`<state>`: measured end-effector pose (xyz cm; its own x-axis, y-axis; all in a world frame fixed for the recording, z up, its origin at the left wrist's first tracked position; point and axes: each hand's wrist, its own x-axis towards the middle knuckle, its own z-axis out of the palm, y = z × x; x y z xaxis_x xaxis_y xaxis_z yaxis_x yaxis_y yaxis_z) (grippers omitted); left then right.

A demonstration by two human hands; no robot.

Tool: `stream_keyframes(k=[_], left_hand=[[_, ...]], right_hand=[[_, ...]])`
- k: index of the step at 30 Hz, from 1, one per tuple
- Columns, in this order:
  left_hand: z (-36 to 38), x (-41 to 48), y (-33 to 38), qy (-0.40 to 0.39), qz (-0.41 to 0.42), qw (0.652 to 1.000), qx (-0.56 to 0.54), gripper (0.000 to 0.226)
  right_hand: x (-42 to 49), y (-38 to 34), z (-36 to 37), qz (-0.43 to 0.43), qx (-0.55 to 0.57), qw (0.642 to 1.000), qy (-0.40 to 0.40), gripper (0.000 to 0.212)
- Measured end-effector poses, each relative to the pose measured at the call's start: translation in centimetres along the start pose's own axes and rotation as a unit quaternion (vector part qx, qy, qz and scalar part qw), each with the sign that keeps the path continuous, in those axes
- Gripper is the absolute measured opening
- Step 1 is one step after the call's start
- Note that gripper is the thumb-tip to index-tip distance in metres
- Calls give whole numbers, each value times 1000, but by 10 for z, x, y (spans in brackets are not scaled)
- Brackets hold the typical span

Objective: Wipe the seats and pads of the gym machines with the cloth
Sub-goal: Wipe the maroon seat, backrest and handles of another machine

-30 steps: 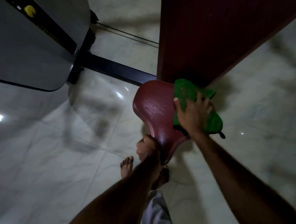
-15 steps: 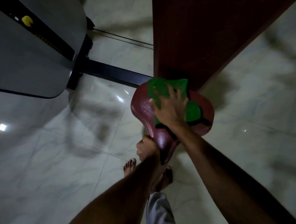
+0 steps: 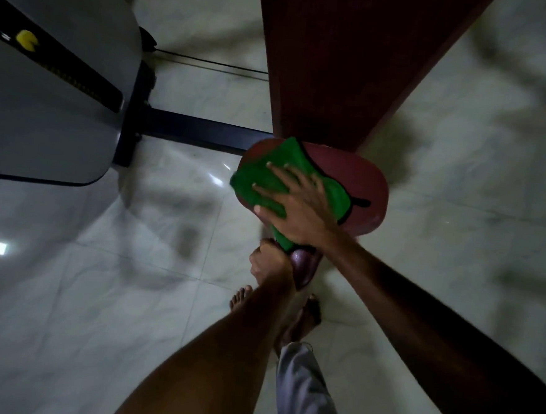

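Note:
A dark red machine seat (image 3: 368,191) sits at the centre of the view, below a tall dark red back pad (image 3: 340,59). A green cloth (image 3: 267,177) with a black edge lies spread over the seat's left half. My right hand (image 3: 297,205) presses flat on the cloth with its fingers spread. My left hand (image 3: 269,263) grips the narrow front tip of the seat, its fingers curled round it.
A grey weight-stack cover (image 3: 47,94) with a yellow mark stands at the left, joined to the seat by a dark frame bar (image 3: 199,132) and thin cables. Glossy pale marble floor (image 3: 97,291) surrounds the machine. My bare feet (image 3: 302,319) stand just below the seat.
My right hand has slid the green cloth from the seat's right side across to its left half. My left hand has kept its grip on the seat's front tip.

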<state>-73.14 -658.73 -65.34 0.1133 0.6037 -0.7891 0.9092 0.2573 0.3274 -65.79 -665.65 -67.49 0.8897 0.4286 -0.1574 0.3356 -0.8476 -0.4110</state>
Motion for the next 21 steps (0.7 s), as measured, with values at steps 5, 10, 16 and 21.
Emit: stream_keyframes(k=[5,10,16,21], left_hand=[[-3,-5,5,-14,-18,1000,-14,46],[-4,-9,6,-14,-21,999,-20,49],[-7,-14,9,-22,-35,998,-36,47],[-7,-14,6,-30,-21,998,-45,52]], right_hand=[[-59,86,-4,93,-31,993,66,63],[-12,138,-16,342,123,929,75,71],[-71,58,14,230,0,965,127,59],[-67,108,19,213,67,966,131,67]])
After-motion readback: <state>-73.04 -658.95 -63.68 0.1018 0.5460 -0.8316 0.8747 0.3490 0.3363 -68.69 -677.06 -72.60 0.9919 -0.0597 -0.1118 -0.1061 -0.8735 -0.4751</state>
